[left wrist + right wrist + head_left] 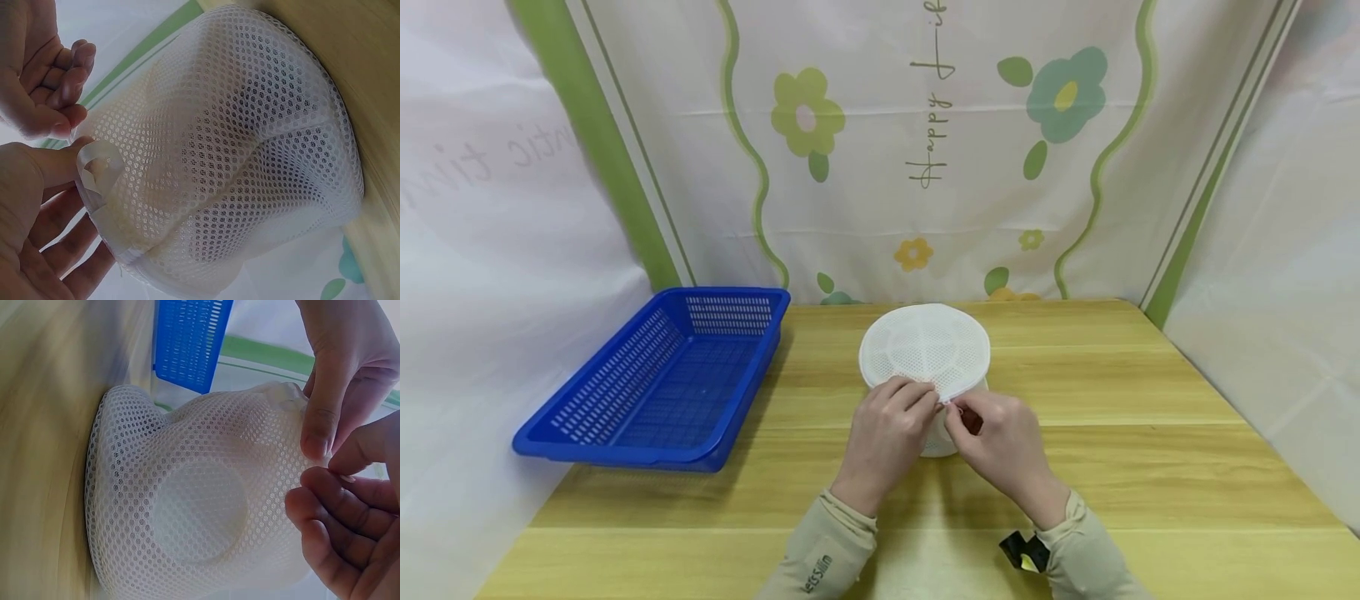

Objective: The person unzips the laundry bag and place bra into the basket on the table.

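Note:
A white mesh laundry bag point(925, 346) stands upright on the table, its round flat top facing up. My left hand point(887, 437) grips the near rim, the thumb point(59, 165) on the outside beside a white ribbon loop point(100, 167). Against the same rim, just to the right, my right hand point(1003, 437) pinches a small part between thumb and index finger; the fingertips mostly cover it, and it looks like the zipper pull. The right hand's other fingers point(325, 550) are curled. Through the mesh in the right wrist view shows a pale round shape point(200, 512).
A blue plastic basket point(747, 417) with slotted sides sits on the left of the wooden table point(1112, 475). Flower-patterned cloth point(865, 200) hangs behind the table, with more cloth on both sides. A small black piece point(1024, 552) sits by the right cuff.

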Motion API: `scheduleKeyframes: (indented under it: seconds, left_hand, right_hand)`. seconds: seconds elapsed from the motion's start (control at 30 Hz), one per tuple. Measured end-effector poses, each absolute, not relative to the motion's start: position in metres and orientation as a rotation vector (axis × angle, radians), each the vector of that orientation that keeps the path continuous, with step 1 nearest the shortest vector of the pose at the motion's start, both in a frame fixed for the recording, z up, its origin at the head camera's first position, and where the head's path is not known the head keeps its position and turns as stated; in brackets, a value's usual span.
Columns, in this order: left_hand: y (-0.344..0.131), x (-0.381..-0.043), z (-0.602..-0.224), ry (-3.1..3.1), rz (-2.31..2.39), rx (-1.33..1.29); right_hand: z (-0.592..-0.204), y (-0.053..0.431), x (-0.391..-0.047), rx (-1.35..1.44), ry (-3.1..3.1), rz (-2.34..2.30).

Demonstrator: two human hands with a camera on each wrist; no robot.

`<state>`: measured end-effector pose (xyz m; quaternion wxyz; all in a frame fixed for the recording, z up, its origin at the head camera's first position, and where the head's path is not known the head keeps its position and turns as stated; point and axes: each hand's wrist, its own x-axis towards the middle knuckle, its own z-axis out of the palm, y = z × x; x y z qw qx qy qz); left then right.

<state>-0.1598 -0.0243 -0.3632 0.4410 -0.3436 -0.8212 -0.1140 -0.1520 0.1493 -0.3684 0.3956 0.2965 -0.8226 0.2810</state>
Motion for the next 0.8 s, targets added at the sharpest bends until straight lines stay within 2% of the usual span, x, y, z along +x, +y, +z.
scheduleKeyframes:
  seconds: [0.8]
  left_hand:
    - [-0.0253, -0.1589, -0.3606, -2.025, -0.343, -0.876]
  right_hand:
    - [-0.3649, 0.1524, -0.1497, 0.737, -2.086, 0.718]
